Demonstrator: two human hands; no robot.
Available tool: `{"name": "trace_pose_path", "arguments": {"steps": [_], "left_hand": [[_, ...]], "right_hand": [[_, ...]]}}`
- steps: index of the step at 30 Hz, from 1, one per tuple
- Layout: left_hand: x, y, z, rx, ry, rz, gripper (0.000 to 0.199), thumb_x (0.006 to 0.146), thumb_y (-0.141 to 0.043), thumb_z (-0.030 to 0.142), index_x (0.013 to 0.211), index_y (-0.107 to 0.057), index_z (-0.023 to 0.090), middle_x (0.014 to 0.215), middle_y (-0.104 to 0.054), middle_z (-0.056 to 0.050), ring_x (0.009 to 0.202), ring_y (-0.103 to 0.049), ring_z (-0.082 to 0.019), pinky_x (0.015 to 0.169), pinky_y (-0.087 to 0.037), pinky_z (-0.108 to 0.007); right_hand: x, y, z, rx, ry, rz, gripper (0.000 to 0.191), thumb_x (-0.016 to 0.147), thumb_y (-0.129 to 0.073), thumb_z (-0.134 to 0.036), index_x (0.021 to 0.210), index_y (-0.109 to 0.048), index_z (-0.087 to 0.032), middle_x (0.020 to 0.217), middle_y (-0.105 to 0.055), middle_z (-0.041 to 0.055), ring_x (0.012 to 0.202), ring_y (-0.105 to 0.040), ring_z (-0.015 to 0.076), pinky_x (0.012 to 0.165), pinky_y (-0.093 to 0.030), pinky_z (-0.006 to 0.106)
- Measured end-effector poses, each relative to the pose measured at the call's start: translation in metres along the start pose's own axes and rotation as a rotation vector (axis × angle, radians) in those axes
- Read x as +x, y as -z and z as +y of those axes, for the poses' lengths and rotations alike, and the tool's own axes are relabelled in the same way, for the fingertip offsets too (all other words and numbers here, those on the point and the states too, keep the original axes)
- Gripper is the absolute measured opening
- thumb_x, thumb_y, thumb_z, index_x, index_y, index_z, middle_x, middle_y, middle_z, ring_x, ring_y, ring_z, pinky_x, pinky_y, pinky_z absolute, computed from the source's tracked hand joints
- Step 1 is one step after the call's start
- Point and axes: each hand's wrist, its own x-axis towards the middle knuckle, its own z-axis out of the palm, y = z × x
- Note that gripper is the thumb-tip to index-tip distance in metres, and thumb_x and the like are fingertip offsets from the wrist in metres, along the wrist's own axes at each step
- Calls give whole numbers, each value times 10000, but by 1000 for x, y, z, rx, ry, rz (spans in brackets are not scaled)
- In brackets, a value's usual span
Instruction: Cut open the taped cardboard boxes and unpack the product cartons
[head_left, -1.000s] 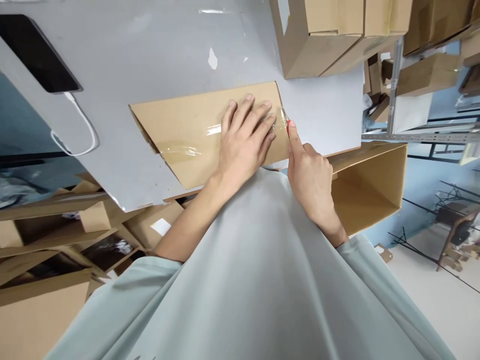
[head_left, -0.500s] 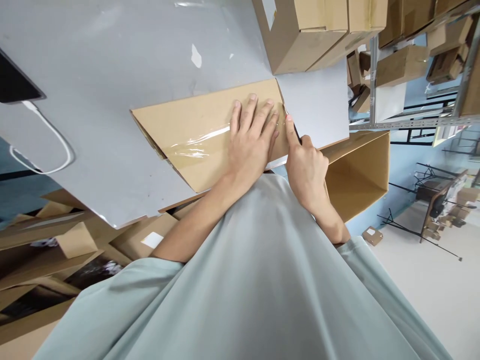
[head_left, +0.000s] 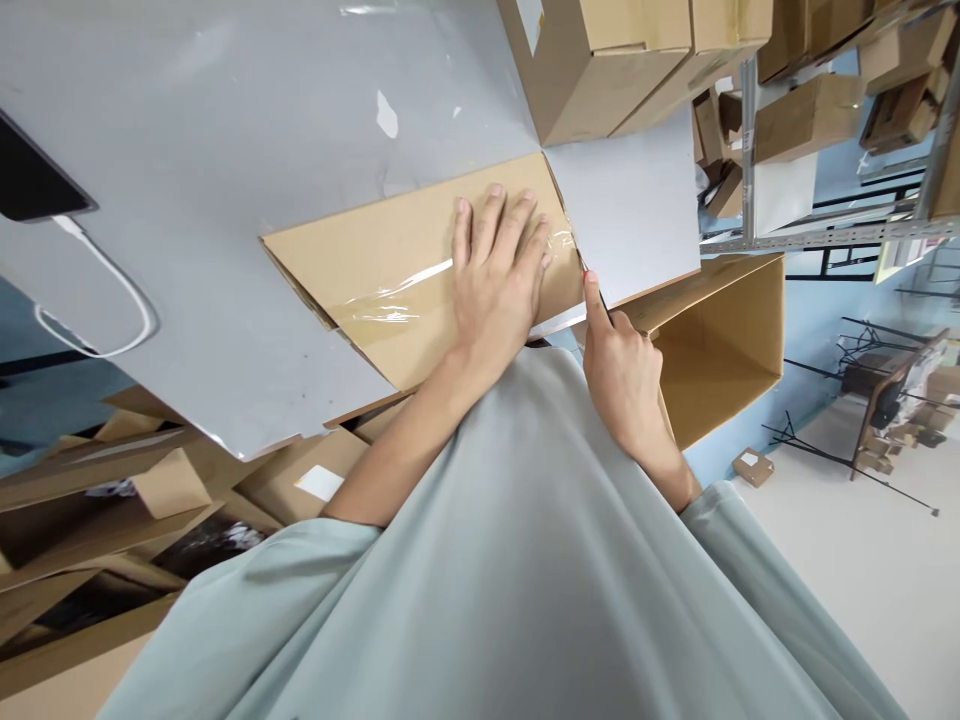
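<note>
A flat-topped cardboard box (head_left: 397, 240) lies on the grey table (head_left: 300, 120), with shiny clear tape (head_left: 390, 300) across its top. My left hand (head_left: 495, 280) rests flat on the box, fingers spread. In my right hand (head_left: 622, 370) is a slim, dark-handled utility knife (head_left: 606, 308), my index finger stretched along it. Its tip touches the box's right edge, where the tape looks crinkled. The blade itself is too small to make out clearly.
Closed boxes (head_left: 600, 80) stand at the table's back right. A phone (head_left: 37, 170) with a white cable (head_left: 127, 290) lies at left. An open carton (head_left: 720, 350) is beyond the right edge; more open cartons (head_left: 165, 480) sit below left. Shelving (head_left: 817, 240) holds boxes at right.
My right hand has drawn the utility knife along the box's right edge towards my body. The left hand stays pressed on the box. The view has shifted slightly.
</note>
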Motion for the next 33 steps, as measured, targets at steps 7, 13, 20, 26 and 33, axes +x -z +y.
{"name": "trace_pose_path", "arguments": {"steps": [7,13,20,26,33], "left_hand": [[-7,12,19,184,45,-14,555,1203,-318,641,1592,-639,410,1826,-513,50,1816,-259,-255,1532,33,-610],[-8,12,18,248,53,5,545,1207,-320,648,1608,-627,442,1813,-530,69,1809,-283,-257,1539,18,-612],[-10,17,17,234,17,20,553,1211,-391,641,1633,-627,372,1800,-561,-34,1783,-349,-339,1513,-75,-663],[-8,11,14,322,18,31,519,1234,-346,598,1593,-654,385,1795,-565,-10,1777,-365,-311,1519,-98,-671],[-48,52,28,374,164,216,588,1192,-486,657,1727,-533,417,1900,-393,-5,1842,-114,-348,1505,4,-708]], "right_hand": [[-5,14,14,115,74,50,873,1092,-480,-97,1888,-235,-358,1021,-751,64,670,-620,155,662,-468,248],[25,11,13,186,133,35,855,1121,-454,-111,1900,-182,-332,1079,-752,94,722,-678,181,668,-490,268],[38,23,5,131,198,-2,845,1101,-455,-43,1886,-283,-306,1115,-765,133,777,-773,202,650,-548,268],[22,24,17,94,201,-86,840,1065,-515,-27,1861,-365,-249,1074,-807,140,759,-769,213,667,-558,284],[14,0,68,450,180,181,621,1178,-474,-309,1797,-487,-254,975,-832,86,766,-760,239,692,-549,298]]}}
